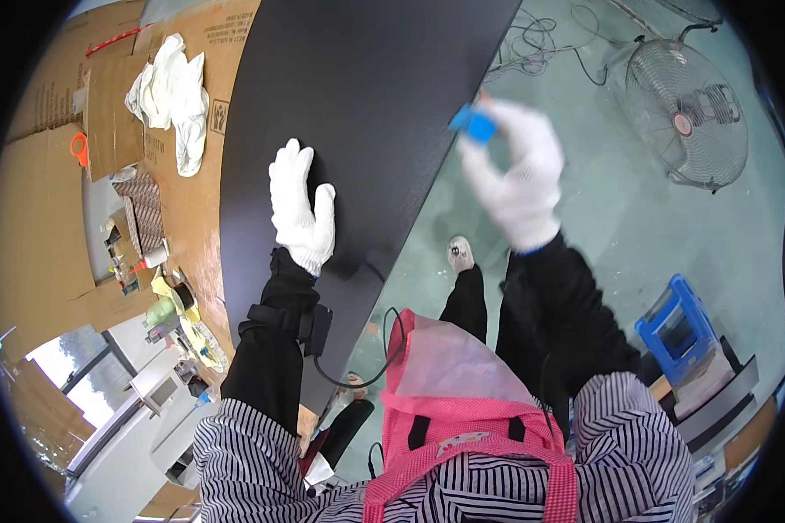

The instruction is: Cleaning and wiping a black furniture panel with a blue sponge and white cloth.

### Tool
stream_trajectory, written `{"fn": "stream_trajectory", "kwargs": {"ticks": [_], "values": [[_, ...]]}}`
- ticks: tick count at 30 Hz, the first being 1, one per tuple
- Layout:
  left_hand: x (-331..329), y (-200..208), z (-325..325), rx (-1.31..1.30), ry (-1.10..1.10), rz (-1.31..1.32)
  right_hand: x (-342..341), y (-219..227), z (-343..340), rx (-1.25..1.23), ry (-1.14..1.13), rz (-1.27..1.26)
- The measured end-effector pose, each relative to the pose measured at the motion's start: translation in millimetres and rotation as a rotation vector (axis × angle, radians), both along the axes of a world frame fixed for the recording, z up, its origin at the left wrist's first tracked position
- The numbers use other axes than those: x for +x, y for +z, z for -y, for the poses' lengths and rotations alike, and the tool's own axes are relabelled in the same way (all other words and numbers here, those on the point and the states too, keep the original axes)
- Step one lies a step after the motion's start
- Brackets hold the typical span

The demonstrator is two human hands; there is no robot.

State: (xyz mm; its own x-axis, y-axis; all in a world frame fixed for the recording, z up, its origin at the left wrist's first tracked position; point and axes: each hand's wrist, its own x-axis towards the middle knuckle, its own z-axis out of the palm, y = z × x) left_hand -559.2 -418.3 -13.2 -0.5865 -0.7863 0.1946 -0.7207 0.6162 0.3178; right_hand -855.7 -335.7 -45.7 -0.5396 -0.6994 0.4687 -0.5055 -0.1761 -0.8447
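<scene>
Head view: L hand (302, 212), gloved, looks flat on the dark panel (349, 96), fingers out & thumb apart, gripping nothing. R hand (523, 179), gloved too, pinches a blue block (478, 127) btwn thumb & fingers, right at the panel's R edge w/ the floor (593, 235) beyond; can't tell if block touches the edge or is just off it. Orange bit (484, 94) shows by the same fingers, kind unclear. Risks, my read: block could slip & drop to the floor, b/c knit gloves may grip smooth stuff poorly & it's held only near the fingertips. Panel could slide or turn if R hand pushes on the edge, as L hand is prob. the only thing steadying it & has no hold on a rim. Dark face could get scuffed if a hard corner of the block drags over it. Cable (358, 383) looping from the box (317, 329) at the L wrist to the apron (471, 427) could snag on the panel's near edge if that arm reaches far. Loose cords (532, 48) lie past the far R edge, nr the fan (685, 118); a step that way could catch a foot.
</scene>
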Motion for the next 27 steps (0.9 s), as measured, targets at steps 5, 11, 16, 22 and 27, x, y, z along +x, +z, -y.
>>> {"fn": "stream_trajectory", "kwargs": {"ticks": [5,11,16,22,27], "values": [[3.2,-2.0,3.4,-0.045,-0.021,-0.026,113.9,19.5,-106.8,0.253,0.498,-0.001],[6.3,-12.8,2.3,-0.095,-0.031,-0.07,100.0,7.4,-83.3,0.044,0.035,0.071],[2.5,-23.2,6.9,-0.154,-0.066,-0.125,106.7,-6.4,-77.9,0.046,-0.048,0.019],[22.8,-13.0,4.5,-0.115,-0.052,-0.413,254.1,28.0,-181.8,0.207,0.318,0.065],[84.5,20.9,-84.3,0.139,0.041,-0.721,259.4,19.9,-206.3,0.13,0.214,-0.062]]}}
